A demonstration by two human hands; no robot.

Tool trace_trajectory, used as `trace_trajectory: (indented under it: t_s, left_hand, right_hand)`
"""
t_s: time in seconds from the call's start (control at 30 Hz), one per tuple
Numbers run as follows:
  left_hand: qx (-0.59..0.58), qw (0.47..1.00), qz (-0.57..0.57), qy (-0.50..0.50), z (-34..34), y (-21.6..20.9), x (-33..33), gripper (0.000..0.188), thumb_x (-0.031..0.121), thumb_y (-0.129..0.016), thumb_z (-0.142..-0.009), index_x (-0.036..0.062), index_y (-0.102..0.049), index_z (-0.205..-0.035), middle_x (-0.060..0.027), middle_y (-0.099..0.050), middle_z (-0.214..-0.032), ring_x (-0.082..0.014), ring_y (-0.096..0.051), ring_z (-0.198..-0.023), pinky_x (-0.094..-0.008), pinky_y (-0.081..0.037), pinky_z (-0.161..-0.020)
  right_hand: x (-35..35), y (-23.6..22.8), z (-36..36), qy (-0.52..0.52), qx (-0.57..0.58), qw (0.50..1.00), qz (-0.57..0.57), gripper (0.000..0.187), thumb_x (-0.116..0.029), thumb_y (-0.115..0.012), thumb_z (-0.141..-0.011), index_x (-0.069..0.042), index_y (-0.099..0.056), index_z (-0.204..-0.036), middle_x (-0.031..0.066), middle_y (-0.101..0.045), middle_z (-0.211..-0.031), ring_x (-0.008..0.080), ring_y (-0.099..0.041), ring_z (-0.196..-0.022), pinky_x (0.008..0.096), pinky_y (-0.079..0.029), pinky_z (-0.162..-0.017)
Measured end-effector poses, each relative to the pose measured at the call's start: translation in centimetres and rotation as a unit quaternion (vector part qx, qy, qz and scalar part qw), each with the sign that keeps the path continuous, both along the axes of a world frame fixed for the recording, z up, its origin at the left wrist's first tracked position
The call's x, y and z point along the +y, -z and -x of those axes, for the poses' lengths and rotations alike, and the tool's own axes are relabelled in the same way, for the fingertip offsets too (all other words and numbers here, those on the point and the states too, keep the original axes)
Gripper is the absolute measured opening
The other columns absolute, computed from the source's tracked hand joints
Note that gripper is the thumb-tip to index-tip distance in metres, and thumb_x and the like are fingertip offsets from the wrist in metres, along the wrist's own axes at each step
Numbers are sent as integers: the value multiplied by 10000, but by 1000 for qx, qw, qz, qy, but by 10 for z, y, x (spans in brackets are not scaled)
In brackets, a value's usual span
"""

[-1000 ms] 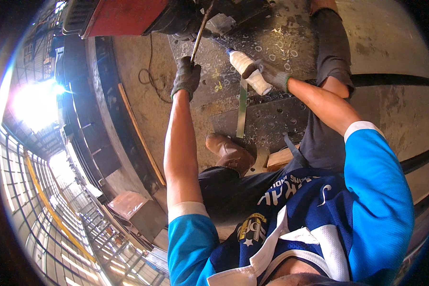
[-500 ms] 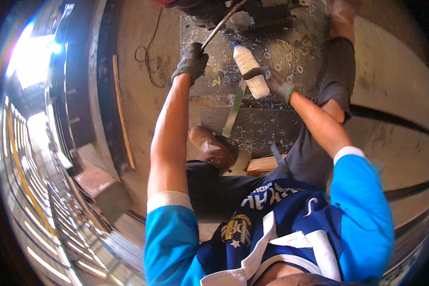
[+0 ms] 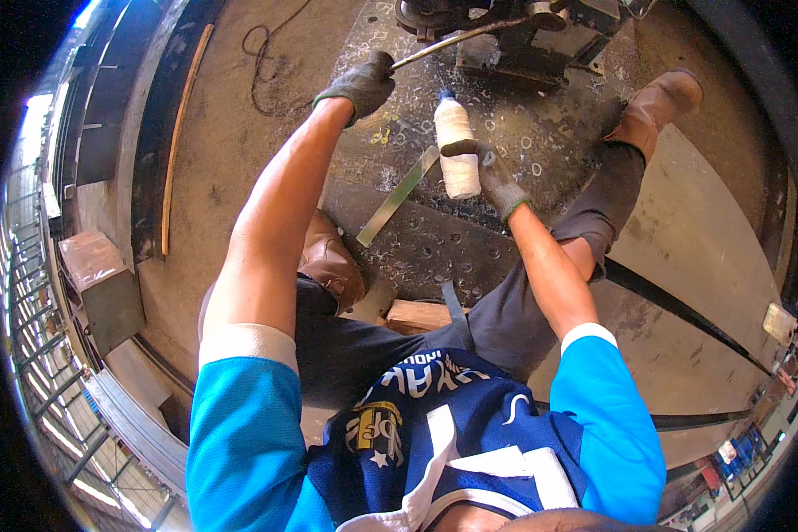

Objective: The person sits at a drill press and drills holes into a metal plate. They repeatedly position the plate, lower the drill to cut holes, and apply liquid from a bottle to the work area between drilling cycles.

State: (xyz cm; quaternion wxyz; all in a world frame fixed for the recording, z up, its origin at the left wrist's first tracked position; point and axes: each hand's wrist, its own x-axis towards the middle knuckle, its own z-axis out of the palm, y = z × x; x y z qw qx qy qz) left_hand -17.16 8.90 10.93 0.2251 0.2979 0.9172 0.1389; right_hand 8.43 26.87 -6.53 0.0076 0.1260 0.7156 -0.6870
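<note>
My left hand (image 3: 361, 87), in a dark work glove, is closed around the near end of a thin metal rod (image 3: 457, 40). The rod runs up and right to a dark metal machine (image 3: 514, 53) at the top of the view. In my gloved right hand (image 3: 498, 182) is a plastic bottle (image 3: 453, 124) with a blue cap and whitish contents, its cap end pointing away from me. My fingers wrap across its middle from the right. Just left of the bottle, a flat greenish metal strip (image 3: 399, 197) lies slantwise on the stained dark metal plate (image 3: 417, 230).
My booted legs spread to either side of the plate, with a wooden block (image 3: 412, 315) between them. A dark cable (image 3: 257, 53) and a long wooden strip (image 3: 184, 133) lie on the left. Beyond them stands a metal box (image 3: 102, 284). Large metal sheets (image 3: 683, 239) cover the right side.
The view has shifted and turned, so more of the machine shows. The bottle now points more nearly straight ahead, and the rod looks flatter. Both hands keep their holds.
</note>
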Motion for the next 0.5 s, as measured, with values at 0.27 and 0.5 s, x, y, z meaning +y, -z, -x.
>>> trace_trajectory:
  t_s: [0.27, 0.5]
  left_hand:
    - [37, 999, 4, 27, 0, 2, -1, 349, 267, -583, -986, 104, -523, -1289, -190, -692, -930, -313, -694, -704, -489, -539, -637]
    - [3, 1000, 3, -6, -1, -3, 3, 370, 286, -627, -946, 110, -576, -1267, -252, -694, -1163, -458, -661, -1105, -527, -521, -908]
  right_hand:
    - [1, 29, -2, 29, 1, 1000, 9, 376, -237, -389, -1088, -14, -629, -1273, 143, -718, -1170, 227, -664, -1086, 400, -530, -968]
    - [8, 58, 4, 43, -8, 999, -17, 370, -219, -370, -1090, -12, -594, -1299, 147, -704, -1183, 229, -656, -1088, 405, -527, -968]
